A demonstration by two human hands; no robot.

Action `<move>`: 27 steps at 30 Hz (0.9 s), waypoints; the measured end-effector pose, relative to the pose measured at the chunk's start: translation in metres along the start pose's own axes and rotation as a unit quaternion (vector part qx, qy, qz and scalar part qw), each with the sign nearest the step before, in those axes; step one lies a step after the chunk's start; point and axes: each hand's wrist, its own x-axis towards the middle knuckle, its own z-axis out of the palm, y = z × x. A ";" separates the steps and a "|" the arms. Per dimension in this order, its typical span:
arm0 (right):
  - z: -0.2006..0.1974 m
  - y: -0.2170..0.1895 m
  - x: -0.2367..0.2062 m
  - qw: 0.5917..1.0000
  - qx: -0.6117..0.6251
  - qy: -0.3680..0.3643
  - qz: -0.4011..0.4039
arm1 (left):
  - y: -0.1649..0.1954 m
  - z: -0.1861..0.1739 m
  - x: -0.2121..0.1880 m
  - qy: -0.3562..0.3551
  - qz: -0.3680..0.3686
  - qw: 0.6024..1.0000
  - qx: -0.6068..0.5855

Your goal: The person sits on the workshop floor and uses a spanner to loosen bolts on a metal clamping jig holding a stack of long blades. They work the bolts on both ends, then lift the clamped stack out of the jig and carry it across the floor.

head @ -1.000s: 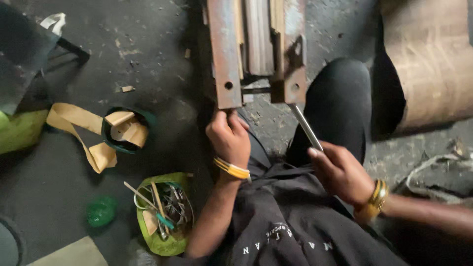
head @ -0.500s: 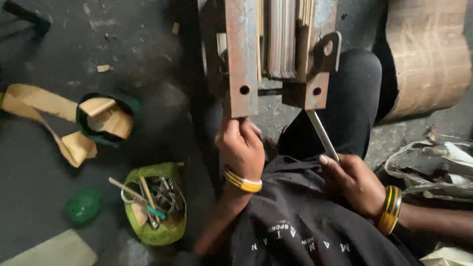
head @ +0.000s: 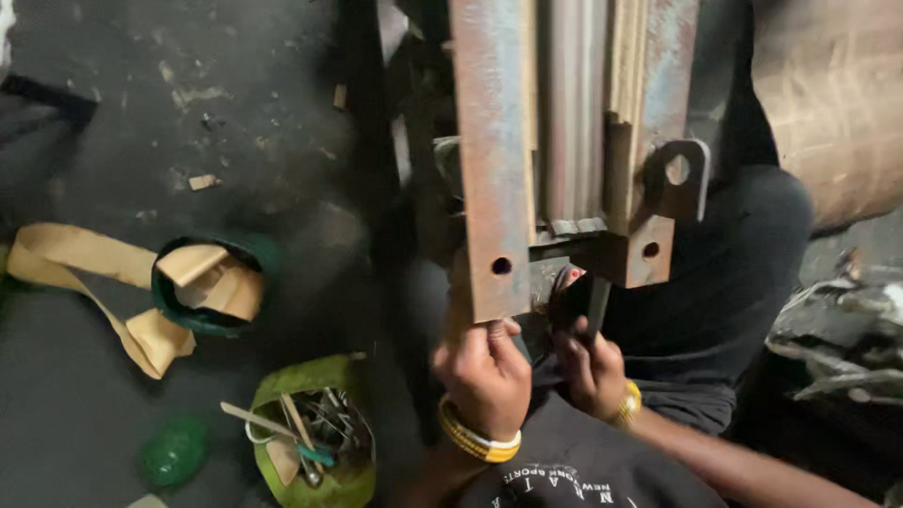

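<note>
Left hand (head: 484, 372) gripped lower end of rusty drilled steel bar (head: 489, 160); right hand (head: 588, 367) closed around thin grey metal rod (head: 598, 303) beneath bracket.

Workshop: rusty steel frame (head: 494, 160), tool tub (head: 315, 442).

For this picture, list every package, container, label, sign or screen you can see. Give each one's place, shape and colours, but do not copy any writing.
No signs or screens show.
Green tub: lower left on the floor, round, lime green, full of small tools.
Dark green tub: left, round, stuffed with tan paper strips.
Printed lettering: bottom centre on the person's dark shirt, pale, curved.
Green bottle-like thing: bottom left, blurred.
</note>
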 end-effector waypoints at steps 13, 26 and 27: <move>-0.068 0.032 0.080 0.937 -0.232 -0.071 -0.251 | 0.000 0.008 0.003 0.042 -0.059 0.997 -0.028; -0.133 -0.076 0.094 0.976 -0.101 -0.187 -0.047 | -0.023 0.004 0.004 0.042 -0.017 0.995 -0.085; -0.142 -0.094 0.091 0.970 -0.032 -0.215 -0.111 | -0.024 0.005 0.005 0.037 -0.016 0.995 -0.092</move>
